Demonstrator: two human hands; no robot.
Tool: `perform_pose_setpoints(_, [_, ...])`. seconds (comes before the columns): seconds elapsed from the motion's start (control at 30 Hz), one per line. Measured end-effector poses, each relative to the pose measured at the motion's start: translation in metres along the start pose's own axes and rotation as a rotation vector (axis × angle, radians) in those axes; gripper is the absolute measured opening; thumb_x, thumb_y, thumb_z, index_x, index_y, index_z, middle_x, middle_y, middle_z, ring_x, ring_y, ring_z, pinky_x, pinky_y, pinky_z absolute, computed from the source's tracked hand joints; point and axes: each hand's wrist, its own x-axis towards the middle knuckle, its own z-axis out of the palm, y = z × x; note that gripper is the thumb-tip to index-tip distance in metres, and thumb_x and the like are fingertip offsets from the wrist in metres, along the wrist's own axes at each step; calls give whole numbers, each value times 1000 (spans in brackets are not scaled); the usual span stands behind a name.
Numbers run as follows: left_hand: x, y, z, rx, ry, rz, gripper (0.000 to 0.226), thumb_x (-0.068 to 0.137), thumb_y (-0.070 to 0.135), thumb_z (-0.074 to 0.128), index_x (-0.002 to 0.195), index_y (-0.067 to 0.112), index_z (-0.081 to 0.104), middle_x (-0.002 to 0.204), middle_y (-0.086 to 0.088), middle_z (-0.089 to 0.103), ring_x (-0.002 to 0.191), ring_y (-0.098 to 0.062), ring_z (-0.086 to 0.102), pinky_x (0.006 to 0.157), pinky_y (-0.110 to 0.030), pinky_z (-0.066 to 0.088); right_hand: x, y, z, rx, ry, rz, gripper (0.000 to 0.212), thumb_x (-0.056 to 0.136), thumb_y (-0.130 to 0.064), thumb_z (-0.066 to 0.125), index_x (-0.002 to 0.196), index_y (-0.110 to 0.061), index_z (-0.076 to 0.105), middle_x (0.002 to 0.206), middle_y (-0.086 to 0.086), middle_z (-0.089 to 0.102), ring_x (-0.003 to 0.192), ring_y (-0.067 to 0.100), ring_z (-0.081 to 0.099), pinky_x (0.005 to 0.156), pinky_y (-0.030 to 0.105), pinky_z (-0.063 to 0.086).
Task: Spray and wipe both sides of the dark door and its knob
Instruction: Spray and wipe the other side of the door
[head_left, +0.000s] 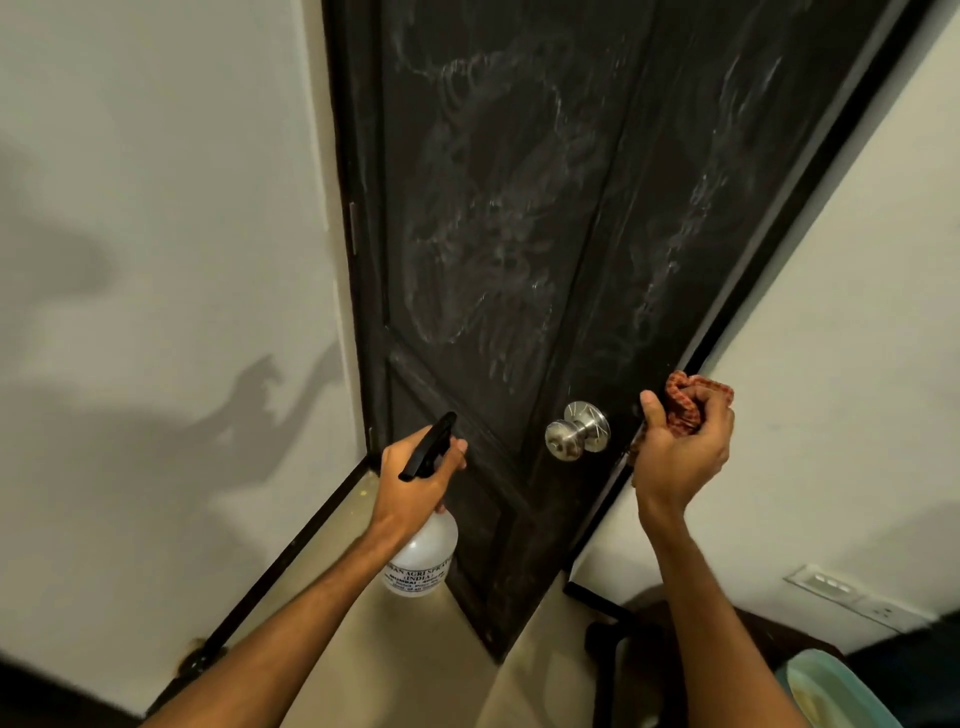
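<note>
- Holding the spray bottle (423, 551) by its neck, the left hand (415, 478) has its fingers curled round the black trigger head. The nozzle tilts up towards the door (519, 260).
- That grip seems chosen so one squeeze sends mist onto the panel, though the finger on the trigger itself is hidden behind the hand.
- The clear body of the bottle hangs below the hand, in front of the door's lower left part and apart from its surface. The gap gives the spray room to spread.
- The right hand (680, 447) clutches a bunched red checked cloth (691, 395), fingers closed tight around it and thumb pointing up.
- It is raised at the door's right edge, just beside the knob (576, 430) without touching it. From there it can wipe either the panel or the knob.
- The door is dark, almost black, with raised panel lines, and it stands in a dark frame between pale walls.
- Whitish swirls and streaks cover its upper and middle panels like smeared cleaner, so this side looks partly worked and not yet clean.
- The area below the knob shows far fewer marks.
- The knob is round, silver metal, low near the right edge of the door, between the two hands. Its plate catches bright streaks of light.
</note>
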Motion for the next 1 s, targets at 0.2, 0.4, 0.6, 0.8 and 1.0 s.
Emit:
perform_pose_setpoints(0.2, [47, -16, 5, -12, -88, 20, 9, 97, 11, 73, 89, 7, 73, 77, -12, 74, 41, -20, 58, 39, -27, 48, 19, 4, 11, -122, 107, 79, 39, 84, -32, 83, 114, -22, 60, 116, -1, 61, 106, 19, 63, 95, 46, 56])
perform_pose_setpoints(0.4, [104, -25, -1, -67, -236, 11, 14, 98, 11, 72, 87, 2, 73, 76, -20, 72, 42, -25, 55, 39, -26, 47, 25, 2, 27, -212, 304, 161, 48, 79, -48, 82, 116, -30, 57, 117, -2, 61, 103, 26, 66, 90, 56, 57])
perform_pose_setpoints(0.6, [145, -22, -14, -98, -335, 23, 16, 99, 13, 72, 86, 2, 71, 78, -28, 68, 42, -19, 53, 40, -26, 47, 33, -9, 39, -259, 427, 214, 53, 76, -48, 85, 115, -28, 56, 116, 2, 64, 103, 28, 67, 91, 55, 57])
perform_pose_setpoints(0.8, [170, -31, -21, -106, -390, 24, 18, 99, 16, 72, 84, 6, 71, 80, -28, 68, 44, -15, 53, 41, -27, 47, -1, -37, 68, -140, 450, 154, 33, 87, -40, 68, 115, -25, 59, 114, 0, 61, 102, 17, 63, 93, 44, 56])
perform_pose_setpoints(1.0, [182, -37, -12, -106, -426, 22, 17, 99, 17, 72, 88, 4, 72, 79, -30, 67, 44, -17, 54, 41, -27, 48, -20, -40, 93, -14, 341, 163, 29, 95, -21, 55, 122, -29, 59, 122, 1, 60, 109, 12, 61, 98, 32, 53])
